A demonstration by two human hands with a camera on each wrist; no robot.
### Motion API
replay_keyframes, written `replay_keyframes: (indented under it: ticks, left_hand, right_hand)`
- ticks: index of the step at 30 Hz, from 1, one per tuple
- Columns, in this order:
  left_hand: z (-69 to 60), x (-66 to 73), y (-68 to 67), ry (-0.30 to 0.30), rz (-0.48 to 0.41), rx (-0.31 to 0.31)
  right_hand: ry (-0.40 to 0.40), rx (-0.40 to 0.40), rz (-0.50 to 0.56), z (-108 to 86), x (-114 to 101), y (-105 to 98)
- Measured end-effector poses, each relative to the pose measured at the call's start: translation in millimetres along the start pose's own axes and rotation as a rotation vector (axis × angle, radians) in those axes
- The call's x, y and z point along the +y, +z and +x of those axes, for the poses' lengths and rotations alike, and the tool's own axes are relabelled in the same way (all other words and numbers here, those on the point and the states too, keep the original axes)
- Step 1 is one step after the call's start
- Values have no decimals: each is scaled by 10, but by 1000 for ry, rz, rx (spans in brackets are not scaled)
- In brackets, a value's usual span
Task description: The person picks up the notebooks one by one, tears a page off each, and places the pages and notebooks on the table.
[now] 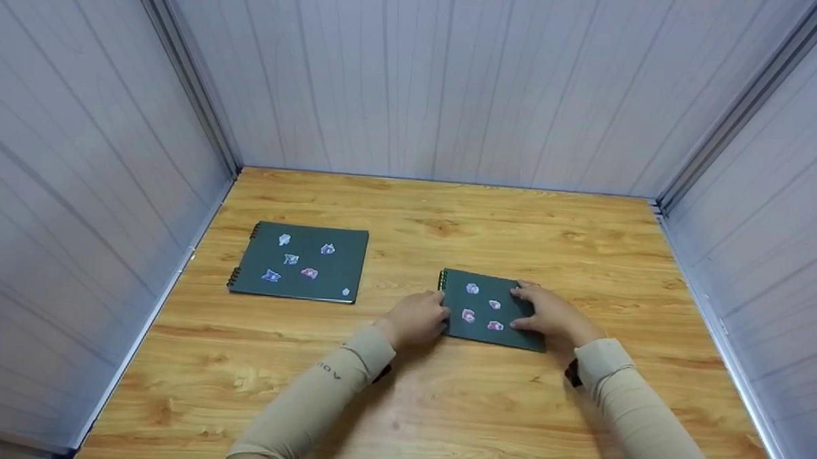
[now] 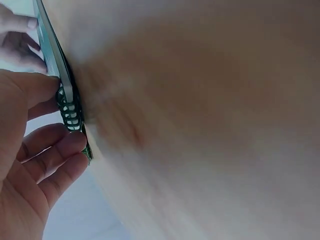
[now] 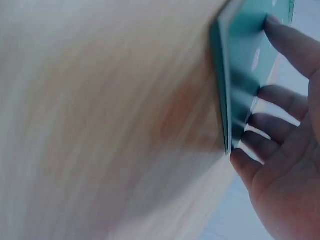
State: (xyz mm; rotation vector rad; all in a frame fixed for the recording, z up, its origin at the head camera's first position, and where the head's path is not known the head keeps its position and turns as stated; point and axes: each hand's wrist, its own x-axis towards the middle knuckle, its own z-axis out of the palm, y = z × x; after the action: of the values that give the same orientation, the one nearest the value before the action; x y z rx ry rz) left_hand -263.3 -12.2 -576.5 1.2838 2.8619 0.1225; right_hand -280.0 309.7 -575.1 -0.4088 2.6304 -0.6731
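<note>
Left hand pinching the spiral binding, right hand spread across the opposite edge, and the nearer notebook lies closed on the table, handling seemingly unfinished, while the farther notebook (closed too) sits untouched.

Pale grooved wall panels on three sides of a wood-grain surface, grey strips in the corners.
</note>
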Motion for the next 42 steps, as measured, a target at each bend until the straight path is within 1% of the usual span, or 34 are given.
replay_keyframes:
  ticks: [4,7,10,13,16,18,22,25,27,30,35,38,42]
  left_hand:
    - [-28,80,22,51,23,-3]
    - [-25,96,40,59,36,8]
    - [0,85,60,46,45,29]
    - [44,69,78,29,45,31]
    - [101,65,98,2,36,-7]
    - [137,68,106,-20,30,-44]
    - [193,84,111,-46,25,-120]
    - [226,95,114,-47,33,-147]
    - [247,102,112,-45,41,-150]
    - [268,113,95,-40,58,-153]
    - [284,132,68,-34,73,-159]
    - [276,137,58,-31,76,-140]
    - [258,156,60,-28,65,-92]
  right_hand:
    - [-30,-10,-8,-8,29,-41]
    - [-40,2,3,-3,30,-55]
    - [-23,62,37,5,40,-45]
    - [33,168,44,4,74,-21]
    - [105,255,-1,-29,114,-8]
    - [151,281,-23,-57,127,6]
    - [203,281,-35,-86,127,57]
    - [218,270,-20,-83,120,88]
    - [224,273,15,-75,115,89]
    - [237,298,99,-72,103,74]
    - [226,384,270,-94,60,8]
    - [208,441,351,-131,6,-68]
    - [202,479,442,-192,-81,-203]
